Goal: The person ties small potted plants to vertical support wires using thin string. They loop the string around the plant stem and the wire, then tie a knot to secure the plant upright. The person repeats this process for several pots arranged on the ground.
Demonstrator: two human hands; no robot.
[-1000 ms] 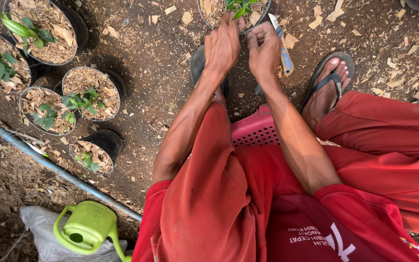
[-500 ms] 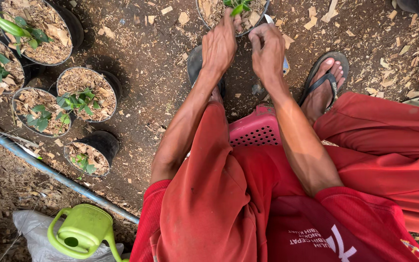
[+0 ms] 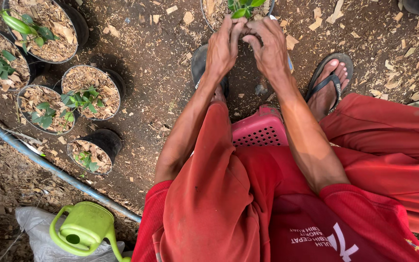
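Dark bare soil [image 3: 156, 73] strewn with pale wood chips covers the ground. Both hands meet at the top of the view: the left hand [image 3: 223, 48] and the right hand [image 3: 269, 48] are closed with fingertips pinched around the stem of a small green-leaved seedling [image 3: 242, 8], which stands in a round black plastic pot filled with chip mulch [image 3: 214, 9] (only its lower rim shows). Below the wrists sits a pink perforated plastic stool [image 3: 260, 133], between red trouser legs. A black flip-flop sandal [image 3: 330, 80] lies right. Left, four similar black potted seedlings [image 3: 90, 97] cluster near a grey metal pipe [image 3: 49, 165]; a lime-green plastic watering can [image 3: 86, 228] rests on a white sack [image 3: 35, 228].
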